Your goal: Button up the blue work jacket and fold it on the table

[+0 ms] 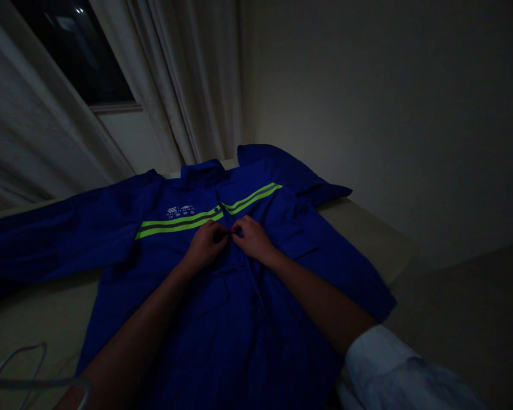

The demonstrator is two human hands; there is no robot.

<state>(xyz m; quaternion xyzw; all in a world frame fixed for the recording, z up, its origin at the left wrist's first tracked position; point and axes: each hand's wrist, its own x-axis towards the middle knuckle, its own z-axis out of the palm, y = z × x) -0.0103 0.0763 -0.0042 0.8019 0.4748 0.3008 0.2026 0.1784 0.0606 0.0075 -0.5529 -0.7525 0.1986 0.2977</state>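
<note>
- Blue jacket [214, 341]: lies face up on the table, collar [203, 173] away from the person, body spread beneath both forearms.
- Left hand [207, 245]: thumb and forefinger pinched at the front opening, just below the bright stripe [179, 225]. Other fingers curled.
- Right hand [252, 238]: same pinch, fingertips meeting or nearly meeting the left ones. Both appear to grip the jacket's front; whether a fastener sits between them, cannot tell.
- Risk 1: fingertips slip. Likely cause: very small hold on thin cloth, hands hiding the spot. Front edges would then part.
- Risk 2: the two sides sit uneven. Likely cause: stripe halves do not quite line up across the opening; mismatched tension would worsen this.
- Risk 3: wrinkles or a dragged pocket flap [211, 293]. Likely cause: forearms resting low across the cloth, if they do touch it.
- Risk 4: jacket slides. Likely cause: its lower corner reaches the edge of the table [367, 233]; a hard tug could pull it.
- Pale wire loop [34, 384], lower left, near the left forearm: possible snag.
- Curtain [200, 74] and wall [367, 114] beyond: dim. Poor light makes any misplacement easy to miss.
</note>
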